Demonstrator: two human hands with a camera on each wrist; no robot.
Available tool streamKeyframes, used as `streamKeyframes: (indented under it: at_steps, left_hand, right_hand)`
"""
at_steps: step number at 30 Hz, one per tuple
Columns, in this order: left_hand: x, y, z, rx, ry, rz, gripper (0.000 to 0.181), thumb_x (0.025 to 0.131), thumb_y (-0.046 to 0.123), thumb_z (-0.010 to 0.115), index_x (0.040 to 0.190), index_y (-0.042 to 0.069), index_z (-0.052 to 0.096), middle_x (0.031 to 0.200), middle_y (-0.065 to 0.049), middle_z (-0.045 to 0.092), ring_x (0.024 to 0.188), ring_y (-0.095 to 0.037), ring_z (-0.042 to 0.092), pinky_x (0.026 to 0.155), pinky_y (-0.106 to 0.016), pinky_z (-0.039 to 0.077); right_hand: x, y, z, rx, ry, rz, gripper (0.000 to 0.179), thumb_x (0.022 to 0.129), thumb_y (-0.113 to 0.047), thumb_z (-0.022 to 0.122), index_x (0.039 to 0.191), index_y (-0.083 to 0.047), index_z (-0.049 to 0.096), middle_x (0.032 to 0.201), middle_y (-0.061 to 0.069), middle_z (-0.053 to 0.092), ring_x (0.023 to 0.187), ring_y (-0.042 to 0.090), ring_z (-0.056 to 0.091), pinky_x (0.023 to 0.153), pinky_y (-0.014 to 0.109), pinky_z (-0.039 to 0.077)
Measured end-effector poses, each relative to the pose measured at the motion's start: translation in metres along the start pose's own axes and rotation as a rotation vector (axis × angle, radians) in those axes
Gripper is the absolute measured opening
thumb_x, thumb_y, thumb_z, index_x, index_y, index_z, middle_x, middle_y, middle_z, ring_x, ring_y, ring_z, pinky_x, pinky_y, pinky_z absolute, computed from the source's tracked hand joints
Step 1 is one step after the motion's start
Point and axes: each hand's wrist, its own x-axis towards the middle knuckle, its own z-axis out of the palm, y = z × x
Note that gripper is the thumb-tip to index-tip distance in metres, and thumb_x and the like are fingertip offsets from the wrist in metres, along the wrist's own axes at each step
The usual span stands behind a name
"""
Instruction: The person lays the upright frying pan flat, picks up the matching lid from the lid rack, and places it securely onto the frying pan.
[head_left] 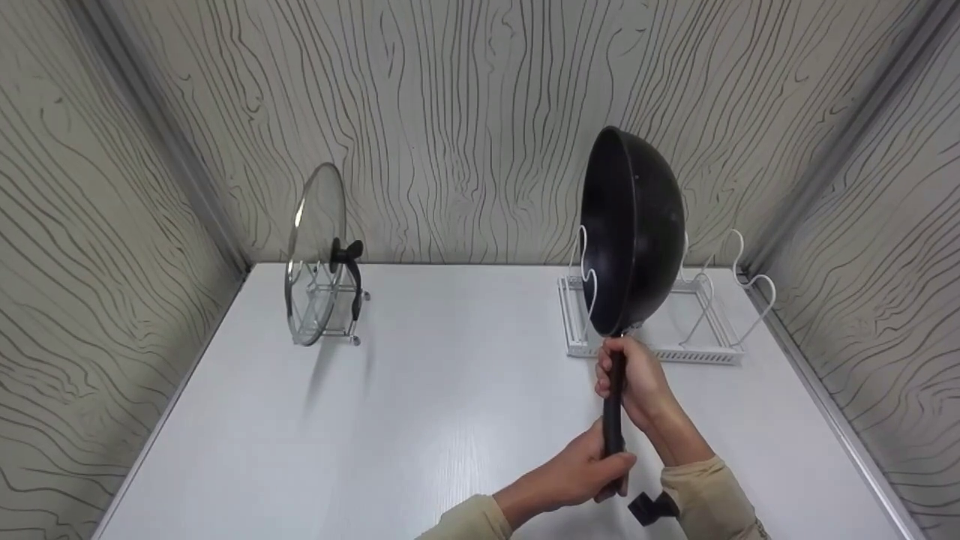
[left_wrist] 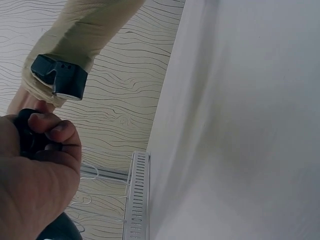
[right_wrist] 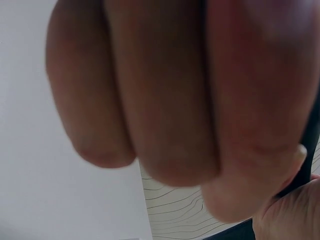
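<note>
So you had wood-grain-patterned walls (head_left: 465,112) around a white worktop (head_left: 442,390). Biggest item on your plate was the wok (head_left: 656,232): black, deep, round-bottomed, turned up on its side with the hollow facing left and its long dark handle (head_left: 613,412) pointing back at you. It was over on the right, in among the wires of a white rack (head_left: 701,355), though I couldn't tell if the bowl was resting on it. Heads up, curvy wire loops stood on both sides of the bowl, and the wok hid a good chunk of the rack. Well apart, off to the left, a clear glass lid (head_left: 315,240) with a black knob stood on edge in a little wire stand (head_left: 335,334). Your right hand (head_left: 636,379) had its fingers wrapped round the handle close to the bowl; your left hand (head_left: 586,469) gripped the end nearest you. Your own fingers blocked most of the right wrist view, btw. Smallest bit: a black gadget (head_left: 652,510) on your right sleeve.
</note>
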Motion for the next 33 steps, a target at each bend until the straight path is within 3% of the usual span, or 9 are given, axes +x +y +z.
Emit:
streamKeyframes:
  at_steps: [5,33]
  left_hand:
    - [-0.0009,-0.0024,-0.0006,0.002,0.002,-0.004,0.015,0.100,0.018,0.049,0.112,0.019,0.042,0.067,0.009,0.057,0.047,0.001,0.046,0.047,-0.015,0.038]
    - [-0.0002,-0.0037,0.0019,0.032,0.023,-0.028,0.015,0.099,0.018,0.051,0.112,0.018,0.044,0.067,0.009,0.058,0.047,0.001,0.047,0.047,-0.015,0.039]
  right_hand:
    - [-0.0004,0.0007,0.0007,0.016,0.001,0.000,0.028,0.104,-0.012,0.036,0.077,-0.010,0.043,0.066,-0.002,0.044,0.052,0.012,0.042,0.050,0.024,0.036]
    - [0.0009,0.0028,-0.0007,0.012,0.022,-0.008,0.030,0.102,-0.013,0.035,0.073,-0.010,0.044,0.063,-0.003,0.043,0.050,0.011,0.041,0.048,0.024,0.035]
